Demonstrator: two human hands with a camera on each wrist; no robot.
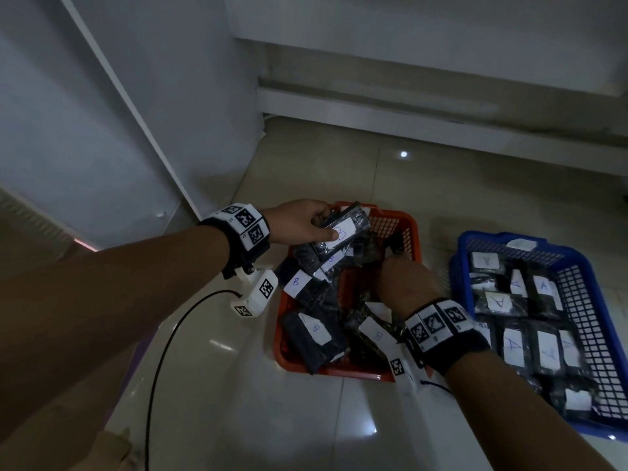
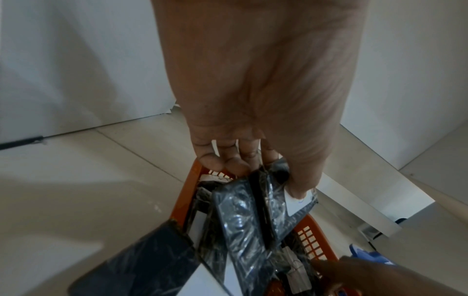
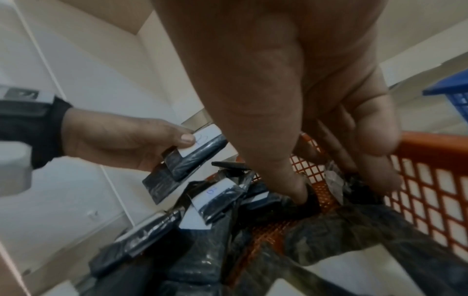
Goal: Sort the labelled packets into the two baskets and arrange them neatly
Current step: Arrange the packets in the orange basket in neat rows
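A glossy pale tile floor (image 1: 306, 419) fills the lower frame, with white panels (image 1: 119, 96) rising at upper left and a white ledge (image 1: 441, 107) across the top. At centre, an orange basket (image 1: 404, 226) holds a loose jumble of dark packets labelled B (image 1: 314, 329). Above its far left corner, the left hand (image 1: 295, 222) grips a small stack of B packets (image 1: 343, 231), thumb on the top label. The right hand (image 1: 404, 280) reaches down among the packets mid-basket; whether it holds anything cannot be told. At right, a blue basket (image 1: 584, 294) contains A packets (image 1: 498, 302) in rough rows. A black cable (image 1: 163, 351) loops across the floor at lower left.
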